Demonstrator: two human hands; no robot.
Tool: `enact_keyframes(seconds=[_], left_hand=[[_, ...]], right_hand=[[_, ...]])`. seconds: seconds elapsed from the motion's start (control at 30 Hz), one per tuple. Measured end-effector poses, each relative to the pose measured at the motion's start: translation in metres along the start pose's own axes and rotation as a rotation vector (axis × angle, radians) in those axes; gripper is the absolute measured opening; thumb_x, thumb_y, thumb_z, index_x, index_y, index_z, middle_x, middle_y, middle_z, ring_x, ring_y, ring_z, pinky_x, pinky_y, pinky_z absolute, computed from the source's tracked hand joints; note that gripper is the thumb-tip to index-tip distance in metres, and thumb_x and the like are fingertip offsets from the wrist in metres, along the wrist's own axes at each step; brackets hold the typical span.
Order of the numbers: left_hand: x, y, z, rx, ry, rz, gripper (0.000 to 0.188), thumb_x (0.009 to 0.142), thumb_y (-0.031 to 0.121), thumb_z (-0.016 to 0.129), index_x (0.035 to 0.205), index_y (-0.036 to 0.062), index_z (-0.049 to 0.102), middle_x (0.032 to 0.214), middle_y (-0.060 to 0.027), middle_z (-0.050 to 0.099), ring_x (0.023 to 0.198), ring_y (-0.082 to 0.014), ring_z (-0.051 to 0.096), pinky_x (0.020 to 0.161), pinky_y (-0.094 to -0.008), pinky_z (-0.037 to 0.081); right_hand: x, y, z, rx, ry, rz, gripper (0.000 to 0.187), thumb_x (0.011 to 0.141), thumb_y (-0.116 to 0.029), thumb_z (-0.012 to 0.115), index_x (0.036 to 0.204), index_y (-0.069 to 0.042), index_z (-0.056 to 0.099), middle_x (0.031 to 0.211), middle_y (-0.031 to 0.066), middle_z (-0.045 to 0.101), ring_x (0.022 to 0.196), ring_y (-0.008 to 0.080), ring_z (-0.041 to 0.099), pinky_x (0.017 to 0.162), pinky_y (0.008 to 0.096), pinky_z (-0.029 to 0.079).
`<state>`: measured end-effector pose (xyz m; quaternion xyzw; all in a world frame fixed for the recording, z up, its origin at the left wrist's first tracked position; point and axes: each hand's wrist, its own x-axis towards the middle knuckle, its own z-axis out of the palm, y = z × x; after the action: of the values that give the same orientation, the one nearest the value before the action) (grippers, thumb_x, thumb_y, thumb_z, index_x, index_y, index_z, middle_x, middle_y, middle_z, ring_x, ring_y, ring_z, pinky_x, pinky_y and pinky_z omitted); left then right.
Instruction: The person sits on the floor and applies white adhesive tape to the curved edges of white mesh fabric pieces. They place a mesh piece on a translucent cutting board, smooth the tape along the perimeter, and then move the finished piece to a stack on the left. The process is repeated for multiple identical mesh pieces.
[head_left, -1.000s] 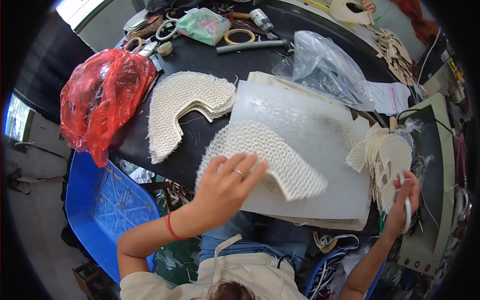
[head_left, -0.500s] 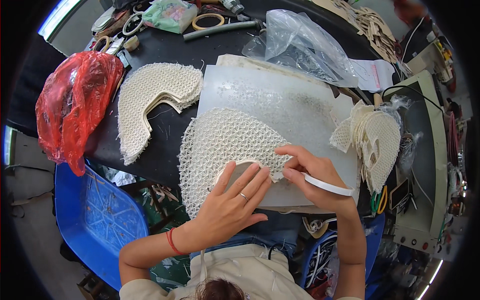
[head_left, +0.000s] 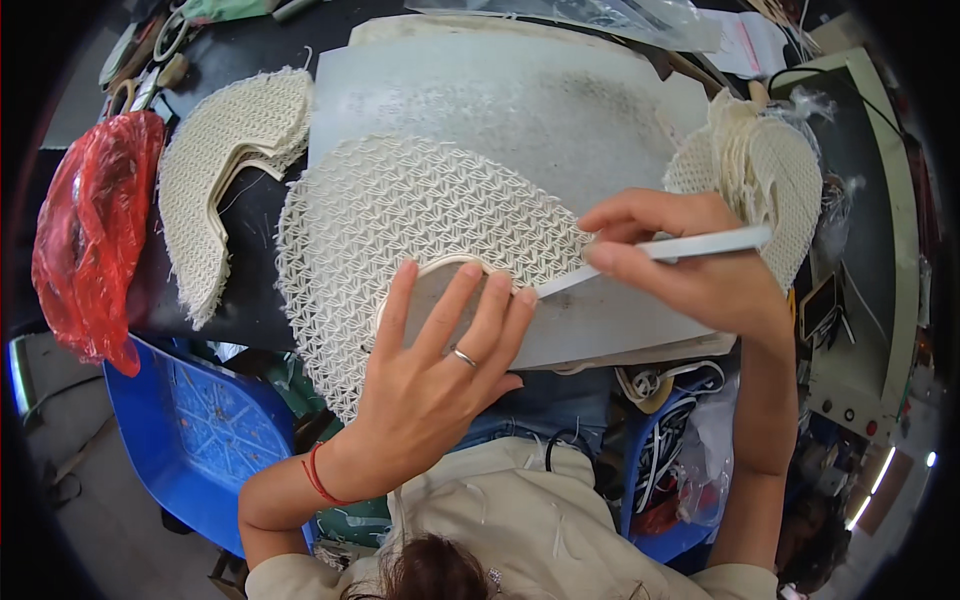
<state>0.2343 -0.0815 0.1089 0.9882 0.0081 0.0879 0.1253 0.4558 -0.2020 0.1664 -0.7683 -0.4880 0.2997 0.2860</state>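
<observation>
A cream woven piece (head_left: 420, 200) with a rounded outer edge and a curved cut-out lies on the pale sheet. My left hand (head_left: 430, 350) is spread flat, its fingertips pressing on the corded rim of the cut-out. My right hand (head_left: 680, 255) pinches a narrow white strip (head_left: 568, 284) at the piece's right tip. The strip runs from the rim near my left fingertips up to my right thumb and finger. A flat white bar (head_left: 712, 243) lies across my right hand and sticks out to the right. I cannot tell whether bar and strip are one piece.
The pale translucent sheet (head_left: 480, 95) covers the table's middle. More curved woven pieces (head_left: 200, 180) are stacked at left beside a red plastic bag (head_left: 95, 240). Another woven stack (head_left: 785, 180) stands at right. Blue tubs (head_left: 215, 410) sit below the table edge. A grey-green machine (head_left: 880, 230) is far right.
My right hand has moved right and up, and a white strip now stretches between the rim and its fingers. My left hand stays on the rim. The whole view has shifted.
</observation>
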Motion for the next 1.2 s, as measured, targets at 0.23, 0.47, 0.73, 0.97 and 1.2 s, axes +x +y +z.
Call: enact_keyframes(seconds=[0.23, 0.47, 0.73, 0.97, 1.2], left_hand=[[0.004, 0.001, 0.0, 0.02, -0.011, 0.012, 0.072, 0.071, 0.038, 0.075, 0.134, 0.0099, 0.056, 0.135, -0.0099, 0.05, 0.129, -0.0298, 0.047, 0.11, -0.06, 0.031], [0.002, 0.0, 0.004, 0.014, -0.003, 0.017, 0.071, 0.071, 0.037, 0.076, 0.134, 0.0105, 0.056, 0.136, -0.0102, 0.049, 0.129, -0.0318, 0.046, 0.11, -0.0612, 0.031], [-0.001, -0.006, -0.002, -0.108, -0.04, 0.02, 0.075, 0.073, 0.038, 0.077, 0.137, 0.0096, 0.051, 0.14, -0.0127, 0.046, 0.132, -0.0324, 0.041, 0.113, -0.0608, 0.024], [0.018, -0.042, -0.03, -0.416, 0.063, 0.112, 0.075, 0.08, 0.042, 0.074, 0.14, 0.0063, 0.047, 0.145, -0.0168, 0.042, 0.139, -0.037, 0.035, 0.114, -0.0568, 0.024], [-0.065, -0.033, -0.052, -0.048, -0.003, -0.095, 0.051, 0.084, 0.01, 0.063, 0.132, -0.0024, 0.054, 0.137, -0.0206, 0.052, 0.131, -0.0337, 0.05, 0.109, -0.0524, 0.037]], right_hand=[[-0.001, 0.022, -0.005, -0.036, 0.002, -0.076, 0.015, 0.084, -0.014, 0.069, 0.083, 0.0, 0.064, 0.076, 0.0111, 0.068, 0.069, 0.0254, 0.066, 0.061, 0.0345, 0.049], [-0.015, 0.015, 0.027, -0.504, 0.299, -0.185, 0.009, 0.078, -0.007, 0.065, 0.077, -0.007, 0.056, 0.069, 0.0085, 0.059, 0.067, 0.0279, 0.059, 0.069, 0.0382, 0.039], [-0.059, 0.001, -0.003, -0.075, 1.002, 0.058, 0.007, 0.09, -0.004, 0.064, 0.095, 0.0, 0.062, 0.081, 0.0024, 0.06, 0.071, 0.0082, 0.053, 0.065, 0.0221, 0.044], [-0.079, 0.002, 0.024, -0.164, 0.736, -0.051, 0.022, 0.088, -0.014, 0.071, 0.103, 0.001, 0.064, 0.085, 0.006, 0.063, 0.076, 0.0125, 0.057, 0.069, 0.0269, 0.046], [-0.09, 0.019, 0.028, 0.012, 0.68, 0.112, 0.024, 0.089, -0.019, 0.07, 0.101, 0.001, 0.065, 0.085, 0.0083, 0.064, 0.077, 0.0147, 0.059, 0.069, 0.0282, 0.047]])
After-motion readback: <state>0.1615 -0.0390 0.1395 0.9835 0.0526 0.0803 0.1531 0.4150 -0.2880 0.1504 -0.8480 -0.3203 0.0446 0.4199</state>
